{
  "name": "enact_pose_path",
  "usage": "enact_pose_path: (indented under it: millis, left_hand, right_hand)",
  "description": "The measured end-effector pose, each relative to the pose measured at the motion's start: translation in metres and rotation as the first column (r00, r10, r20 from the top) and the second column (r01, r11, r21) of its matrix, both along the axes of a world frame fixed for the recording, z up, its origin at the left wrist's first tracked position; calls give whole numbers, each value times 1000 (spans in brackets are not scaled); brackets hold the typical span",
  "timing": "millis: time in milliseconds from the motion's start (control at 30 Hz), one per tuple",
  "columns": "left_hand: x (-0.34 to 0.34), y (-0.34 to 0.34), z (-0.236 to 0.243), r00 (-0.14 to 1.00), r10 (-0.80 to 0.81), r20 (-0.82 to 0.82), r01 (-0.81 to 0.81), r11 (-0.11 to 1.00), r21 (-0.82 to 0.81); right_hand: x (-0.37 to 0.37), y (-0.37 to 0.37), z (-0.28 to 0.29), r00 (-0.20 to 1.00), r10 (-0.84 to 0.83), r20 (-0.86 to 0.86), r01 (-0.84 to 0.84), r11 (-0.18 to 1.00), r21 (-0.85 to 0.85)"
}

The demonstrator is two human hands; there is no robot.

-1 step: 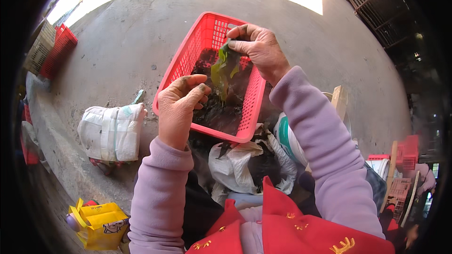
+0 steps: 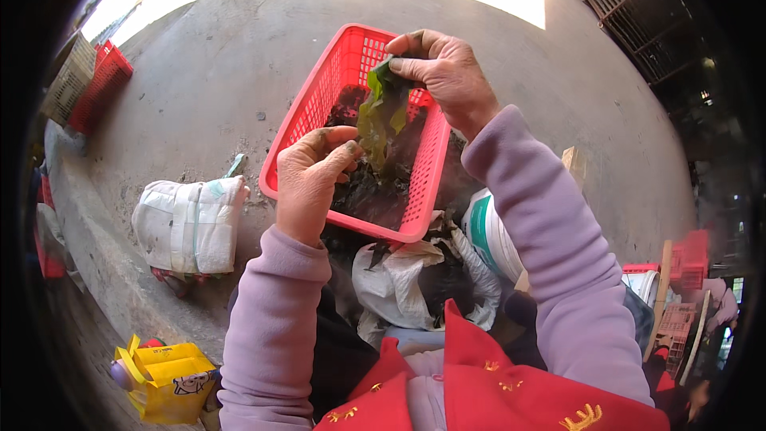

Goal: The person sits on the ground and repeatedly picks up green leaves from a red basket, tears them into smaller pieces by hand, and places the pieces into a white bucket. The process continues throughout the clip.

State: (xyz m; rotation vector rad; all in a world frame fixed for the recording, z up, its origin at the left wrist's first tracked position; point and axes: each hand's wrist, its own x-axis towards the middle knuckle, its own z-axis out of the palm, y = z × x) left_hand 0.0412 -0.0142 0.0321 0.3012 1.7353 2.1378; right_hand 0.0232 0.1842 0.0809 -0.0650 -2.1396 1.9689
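My right hand [image 2: 448, 81] pinches the top of a limp, wet green-brown seaweed piece [image 2: 378, 120], which hangs over the red perforated plastic basket [image 2: 286, 162]. My left hand [image 2: 314, 174] is lower, to the left, its curled thumb and index finger at the hanging piece's edge. Inside the basket lies a dark heap of seaweed [image 2: 367, 201]. Beneath its near end are a white woven sack [image 2: 392, 283] with dark material and, at the right, a white bucket [image 2: 496, 239] with a green band.
A bundled white cloth pack [image 2: 187, 223] and a yellow bag [image 2: 167, 383] are at my left. Red and grey crates [image 2: 96, 88] stand far left on the concrete floor [image 2: 199, 72]. At the lower right are more red crates [image 2: 686, 255], wooden slats and part of another person [image 2: 722, 303].
Both my hands have shifted slightly to the right, the right one also upward. My left fingertips are closer to the hanging seaweed's edge.
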Motion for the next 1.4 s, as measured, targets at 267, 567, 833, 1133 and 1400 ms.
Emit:
enact_pose_path:
  millis: [267,567,833,1133,1400]
  left_hand:
    - [-2,50,-15,916,62,-397,-91,994,-54]
    - [3,50,2,977,-208,54,172,908,382]
    - [-5,44,-15,964,-149,218,70,940,333]
    - [-12,42,-19,986,101,129,-137,942,307]
    - [-12,36,-11,987,16,158,-74,928,364]
  right_hand:
    - [35,-37,86,987,-25,-162,60,975,214]
    - [36,-13,124,977,-56,-204,130,920,370]
    - [62,0,-26,867,202,456,-236,972,18]
    - [78,2,-48,916,141,375,-128,990,-60]
    - [74,-1,-37,998,-25,61,-8,873,487]
